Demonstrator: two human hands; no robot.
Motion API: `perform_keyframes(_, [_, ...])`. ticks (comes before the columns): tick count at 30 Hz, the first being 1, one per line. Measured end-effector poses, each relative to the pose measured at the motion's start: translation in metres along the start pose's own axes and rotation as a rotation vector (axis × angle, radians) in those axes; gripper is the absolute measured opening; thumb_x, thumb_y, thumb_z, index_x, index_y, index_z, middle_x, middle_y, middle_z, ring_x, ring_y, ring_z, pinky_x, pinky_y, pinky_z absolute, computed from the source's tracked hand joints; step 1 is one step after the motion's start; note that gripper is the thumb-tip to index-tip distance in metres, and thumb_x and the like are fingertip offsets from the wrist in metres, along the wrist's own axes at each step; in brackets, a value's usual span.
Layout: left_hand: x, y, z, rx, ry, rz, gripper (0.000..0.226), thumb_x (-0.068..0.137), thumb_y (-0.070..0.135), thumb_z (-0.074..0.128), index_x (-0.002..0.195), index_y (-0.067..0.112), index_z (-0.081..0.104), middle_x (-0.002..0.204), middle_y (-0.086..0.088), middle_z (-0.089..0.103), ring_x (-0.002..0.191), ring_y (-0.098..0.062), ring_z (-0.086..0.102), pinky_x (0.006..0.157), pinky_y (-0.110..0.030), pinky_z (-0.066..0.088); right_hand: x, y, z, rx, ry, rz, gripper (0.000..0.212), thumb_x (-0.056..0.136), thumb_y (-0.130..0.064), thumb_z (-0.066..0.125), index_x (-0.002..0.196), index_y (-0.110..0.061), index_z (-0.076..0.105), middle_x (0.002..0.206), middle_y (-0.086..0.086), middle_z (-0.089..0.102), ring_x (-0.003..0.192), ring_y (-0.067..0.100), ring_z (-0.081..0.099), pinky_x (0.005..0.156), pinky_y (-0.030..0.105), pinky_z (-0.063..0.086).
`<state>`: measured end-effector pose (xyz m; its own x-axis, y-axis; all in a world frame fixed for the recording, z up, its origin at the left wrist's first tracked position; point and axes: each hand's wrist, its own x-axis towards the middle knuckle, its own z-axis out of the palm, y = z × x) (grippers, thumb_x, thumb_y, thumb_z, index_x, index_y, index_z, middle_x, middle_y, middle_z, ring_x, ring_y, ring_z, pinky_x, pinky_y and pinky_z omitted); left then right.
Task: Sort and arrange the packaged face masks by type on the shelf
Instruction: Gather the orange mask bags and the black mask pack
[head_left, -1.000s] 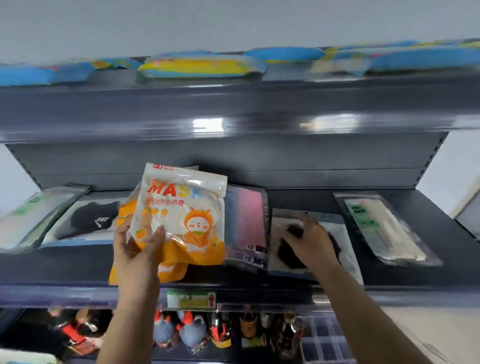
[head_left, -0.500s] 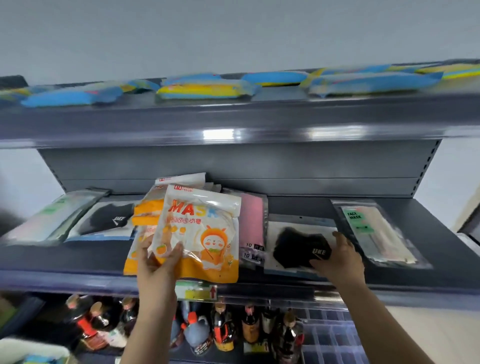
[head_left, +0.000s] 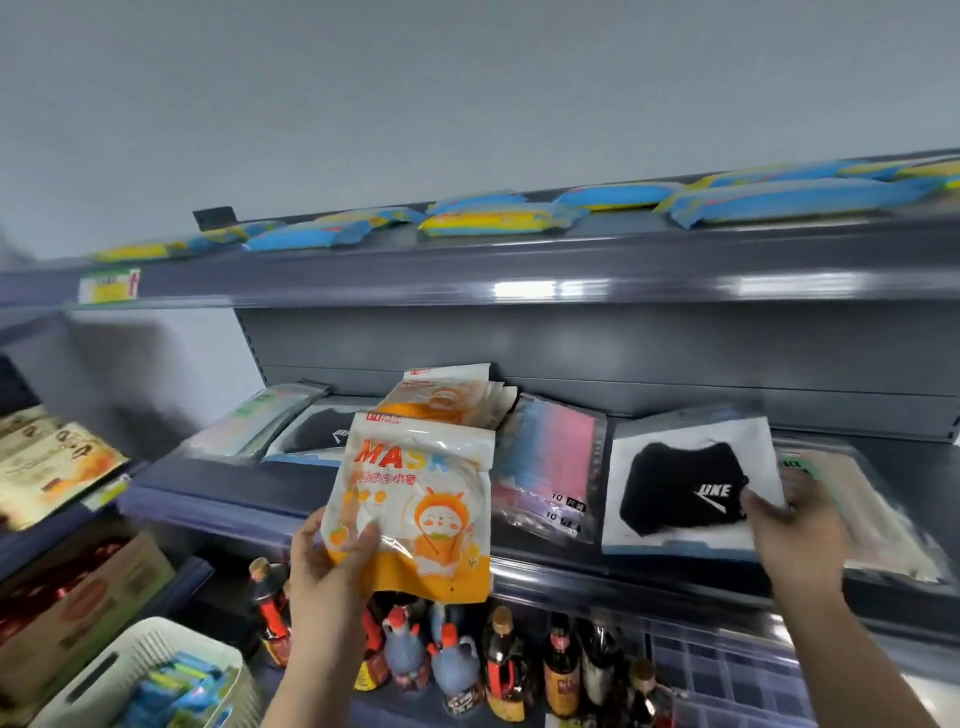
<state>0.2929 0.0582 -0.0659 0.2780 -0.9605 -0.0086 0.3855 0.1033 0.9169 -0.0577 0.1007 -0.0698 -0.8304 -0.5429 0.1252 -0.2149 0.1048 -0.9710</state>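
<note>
A single head-worn wide-angle view faces the shelf (head_left: 322, 512) from close in front, tilted slightly so the shelves slant. It takes in the upper shelf (head_left: 467, 270) above and bottles (head_left: 509, 670) below.

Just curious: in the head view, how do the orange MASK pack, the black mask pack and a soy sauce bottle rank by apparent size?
1. black mask pack and orange MASK pack: similar, unsure, since the orange one is held nearer.
2. soy sauce bottle.

Raised off the shelf's front edge (head_left: 649, 577): clear packet with black fabric mask (head_left: 685, 480), now pinched by right hand (head_left: 795, 530).
</note>
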Motion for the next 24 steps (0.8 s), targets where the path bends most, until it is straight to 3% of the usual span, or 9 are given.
perform_keyframes(1, [-0.001,0.003,0.000,-0.006,-0.001,0.002,0.040,0.084,0.001,0.062,0.121,0.012,0.050,0.113,-0.015,0.065,0.102,-0.031,0.063,0.077,-0.038,0.053,-0.003,-0.008,-0.003,0.052,0.026,-0.083,0.030,0.085,0.005,0.059,0.113,-0.001,0.051,0.097,0.009,0.061,0.101,0.031,0.058,0.069,0.010,0.041])
perform_keyframes(4, [0.001,0.012,0.003,-0.023,-0.018,-0.009,0.039,0.087,0.005,0.060,0.123,0.012,0.047,0.110,-0.013,0.064,0.095,-0.030,0.063,0.063,-0.030,0.055,-0.014,-0.030,-0.008,0.191,0.057,-0.253,0.033,0.087,0.004,0.058,0.113,-0.013,0.051,0.103,0.005,0.055,0.088,0.010,0.056,0.067,0.005,0.042])
perform_keyframes(6, [0.008,0.018,0.008,-0.045,-0.028,-0.024,0.034,0.088,0.005,0.058,0.119,0.013,0.047,0.111,-0.013,0.062,0.092,-0.027,0.063,0.063,-0.031,0.054,-0.017,-0.041,-0.005,0.322,0.066,-0.253,0.036,0.087,0.002,0.059,0.103,-0.028,0.051,0.096,-0.001,0.057,0.077,-0.008,0.057,0.069,0.000,0.043])
perform_keyframes(7, [0.014,0.020,0.010,-0.056,-0.032,-0.029,0.032,0.089,0.004,0.057,0.118,0.013,0.046,0.112,-0.013,0.061,0.092,-0.026,0.063,0.066,-0.032,0.053,-0.017,-0.046,-0.003,0.400,0.053,-0.218,0.038,0.086,0.002,0.059,0.098,-0.033,0.051,0.090,-0.005,0.057,0.073,-0.010,0.057,0.068,0.000,0.044])
perform_keyframes(12, [0.060,0.033,0.026,-0.111,-0.029,-0.090,0.028,0.091,0.002,0.052,0.114,0.014,0.043,0.105,-0.010,0.061,0.084,-0.021,0.063,0.055,-0.028,0.055,-0.017,-0.058,0.019,0.665,-0.123,-0.001,0.034,0.086,0.003,0.060,0.086,-0.031,0.055,0.082,-0.007,0.065,0.073,0.004,0.064,0.072,0.019,0.053])
perform_keyframes(15, [0.095,0.040,0.039,-0.092,-0.045,-0.131,0.028,0.089,-0.002,0.049,0.112,0.013,0.042,0.098,-0.011,0.059,0.077,-0.022,0.061,0.047,-0.025,0.053,-0.023,-0.064,0.041,0.716,-0.173,0.074,0.031,0.086,0.004,0.059,0.084,-0.027,0.056,0.081,-0.007,0.067,0.061,-0.003,0.065,0.054,0.013,0.053])
perform_keyframes(17, [0.120,0.041,0.047,-0.068,-0.063,-0.166,0.026,0.088,-0.004,0.047,0.107,0.012,0.041,0.095,-0.012,0.056,0.073,-0.023,0.059,0.044,-0.024,0.052,-0.029,-0.071,0.059,0.707,-0.179,0.104,0.028,0.086,0.003,0.059,0.084,-0.026,0.055,0.086,-0.005,0.063,0.060,-0.003,0.064,0.054,0.012,0.052])
perform_keyframes(21, [0.166,0.041,0.059,-0.010,-0.136,-0.231,0.034,0.084,-0.005,0.049,0.112,0.013,0.042,0.104,-0.017,0.057,0.085,-0.032,0.061,0.066,-0.041,0.056,-0.038,-0.084,0.098,0.700,-0.196,0.098,0.025,0.087,0.002,0.058,0.086,-0.022,0.055,0.084,-0.003,0.062,0.059,-0.001,0.062,0.054,0.011,0.052])
perform_keyframes(24, [0.191,0.041,0.066,0.067,-0.172,-0.257,0.031,0.086,-0.006,0.052,0.106,0.013,0.039,0.091,-0.011,0.054,0.076,-0.024,0.058,0.058,-0.033,0.049,-0.043,-0.092,0.127,0.690,-0.189,0.107,0.021,0.088,0.002,0.058,0.093,-0.018,0.054,0.084,-0.001,0.062,0.059,0.002,0.062,0.053,0.013,0.052])
